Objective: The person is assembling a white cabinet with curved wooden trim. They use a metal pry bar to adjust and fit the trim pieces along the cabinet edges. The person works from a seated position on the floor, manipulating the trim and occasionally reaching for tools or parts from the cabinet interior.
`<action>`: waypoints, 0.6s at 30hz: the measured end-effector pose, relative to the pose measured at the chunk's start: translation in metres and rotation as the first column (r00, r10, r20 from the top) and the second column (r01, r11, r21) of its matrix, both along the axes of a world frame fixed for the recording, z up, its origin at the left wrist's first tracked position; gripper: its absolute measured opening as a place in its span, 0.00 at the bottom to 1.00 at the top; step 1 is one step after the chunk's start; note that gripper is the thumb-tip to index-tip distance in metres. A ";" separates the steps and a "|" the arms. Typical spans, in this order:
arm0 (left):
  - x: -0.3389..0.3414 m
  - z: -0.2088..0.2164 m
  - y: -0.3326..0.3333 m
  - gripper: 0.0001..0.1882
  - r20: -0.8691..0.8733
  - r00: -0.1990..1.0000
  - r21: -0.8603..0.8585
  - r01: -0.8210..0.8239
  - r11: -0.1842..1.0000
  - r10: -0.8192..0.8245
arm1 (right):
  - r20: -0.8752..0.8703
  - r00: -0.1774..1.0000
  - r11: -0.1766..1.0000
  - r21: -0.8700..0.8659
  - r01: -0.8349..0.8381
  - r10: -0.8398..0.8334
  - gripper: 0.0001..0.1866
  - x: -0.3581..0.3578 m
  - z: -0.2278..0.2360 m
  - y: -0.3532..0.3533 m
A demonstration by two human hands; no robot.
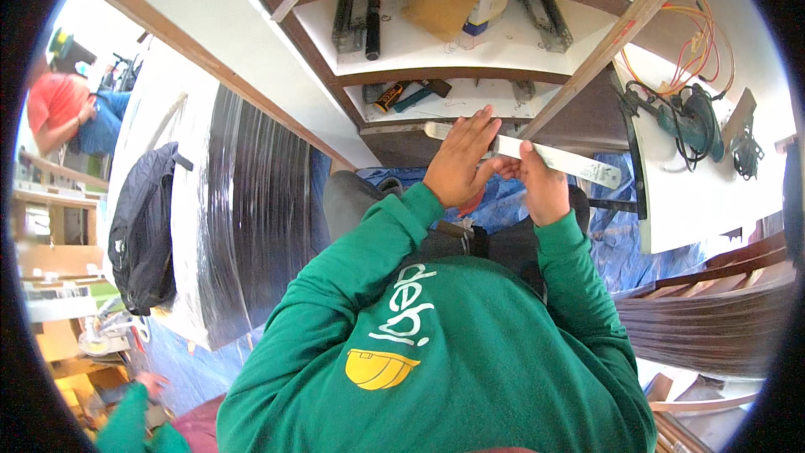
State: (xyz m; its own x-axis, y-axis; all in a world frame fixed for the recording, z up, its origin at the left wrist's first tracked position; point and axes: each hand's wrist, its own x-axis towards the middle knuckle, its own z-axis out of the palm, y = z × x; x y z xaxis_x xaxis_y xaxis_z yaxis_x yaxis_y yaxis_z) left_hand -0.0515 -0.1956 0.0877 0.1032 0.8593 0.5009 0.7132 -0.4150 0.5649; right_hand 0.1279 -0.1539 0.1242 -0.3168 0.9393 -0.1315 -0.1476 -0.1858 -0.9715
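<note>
A long, narrow white strip, with a rounded tan end at the left and a squarer right end, slants in front of me at chest height. My left hand lies across its left part, fingers straight and back of the hand up. Its thumb points toward my other hand. Gripping the strip near its middle, my right hand has the thumb on top and the other fingers partly hidden. The two hands nearly meet, and their fingertips overlap in the view.
Ahead stands an open wooden cabinet with metal slides and small boxes. At right, a corded power tool sits on a white surface. A black backpack lies on the plastic-wrapped piece at left. Other people are at far left.
</note>
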 end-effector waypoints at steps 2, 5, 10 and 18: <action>-0.005 -0.019 -0.009 0.39 -0.110 0.992 0.008 -0.056 0.998 0.056 | -0.003 1.000 1.000 -0.007 0.016 -0.016 0.17 0.012 0.011 0.001; -0.020 -0.044 -0.029 0.45 -0.207 0.957 -0.234 -0.252 0.939 0.205 | 0.121 0.990 0.992 0.110 0.064 -0.077 0.18 0.032 0.015 0.006; -0.020 -0.039 -0.044 0.41 -0.073 0.994 -0.232 -0.097 0.968 0.082 | 0.274 0.961 0.999 -0.009 -0.035 0.036 0.19 0.055 -0.003 0.001; -0.026 -0.007 -0.060 0.20 -0.053 0.999 -0.475 -0.026 0.879 0.000 | 0.184 0.937 0.951 -0.143 -0.273 0.296 0.22 0.062 -0.043 0.000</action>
